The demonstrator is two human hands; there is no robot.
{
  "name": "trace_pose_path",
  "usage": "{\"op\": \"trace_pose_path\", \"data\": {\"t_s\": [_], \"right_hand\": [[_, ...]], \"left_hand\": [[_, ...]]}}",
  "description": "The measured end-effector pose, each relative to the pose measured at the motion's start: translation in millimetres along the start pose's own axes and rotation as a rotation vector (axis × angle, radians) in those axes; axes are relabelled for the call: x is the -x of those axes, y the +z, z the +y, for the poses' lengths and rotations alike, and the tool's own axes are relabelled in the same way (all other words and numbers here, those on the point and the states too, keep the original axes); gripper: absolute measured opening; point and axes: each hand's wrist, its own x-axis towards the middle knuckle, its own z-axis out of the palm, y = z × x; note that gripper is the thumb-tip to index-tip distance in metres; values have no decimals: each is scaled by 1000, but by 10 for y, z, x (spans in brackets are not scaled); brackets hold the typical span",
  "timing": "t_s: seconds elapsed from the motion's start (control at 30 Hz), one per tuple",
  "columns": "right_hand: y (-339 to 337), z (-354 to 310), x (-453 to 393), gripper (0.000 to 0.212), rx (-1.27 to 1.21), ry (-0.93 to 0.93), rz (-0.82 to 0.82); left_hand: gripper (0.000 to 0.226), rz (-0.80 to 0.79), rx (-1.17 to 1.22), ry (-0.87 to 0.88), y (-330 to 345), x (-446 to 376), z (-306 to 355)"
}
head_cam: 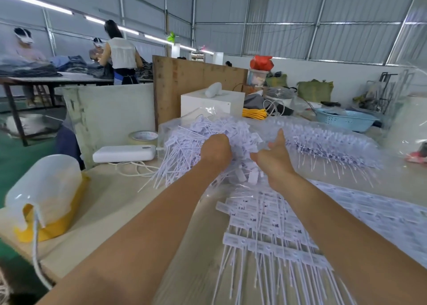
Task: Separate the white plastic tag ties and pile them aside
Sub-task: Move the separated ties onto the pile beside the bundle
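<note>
Two hands at pile: left hand (216,151) curled into loose tag ties (184,147), apparently gripping; right hand (275,156) open at 3 o'clock. Advise lifting slowly, shaking tangles free.

Both bare forearms extend forward from the lower edge of the view, converging toward the centre. Left hand (216,151): back of the hand toward the camera, fingers curled downward and hidden from view. Right hand (273,155): beside the left, apart from it, fingers straight, one finger (280,136) raised away from the camera, thumb pointing left.
</note>
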Motion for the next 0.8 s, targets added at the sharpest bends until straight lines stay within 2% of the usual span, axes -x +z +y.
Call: {"op": "trace_pose_path", "data": {"t_s": [0.13,0.27,0.43,0.5,0.57,0.63,0.67,0.73,0.8], "right_hand": [[-33,106,9,91,82,36,-29],[-102,69,209,86,215,-12,-136],[-273,-49,624,69,404,-186,-307],[-459,-113,796,52,442,-347,-366],[-788,-154,940,29,473,-459,-349],[-1204,-145,982,20,431,-424,-268],[-1446,-128,980,19,401,-361,-193],[-1931,-6,923,19,405,-210,-4],[-2371,203,819,22,712,-65,161]], "left_hand": [[35,91,-202,134,244,20,-11],[34,64,-500,113,230,3,-1],[38,14,-610,38,-3,147,235],[35,21,-674,55,-145,345,370],[29,65,-708,149,-279,630,555],[19,111,-601,386,-331,974,761],[18,83,-459,536,-320,1141,872],[26,-101,-141,739,-241,1392,1097],[28,-279,6,830,-61,1474,1302]]}}
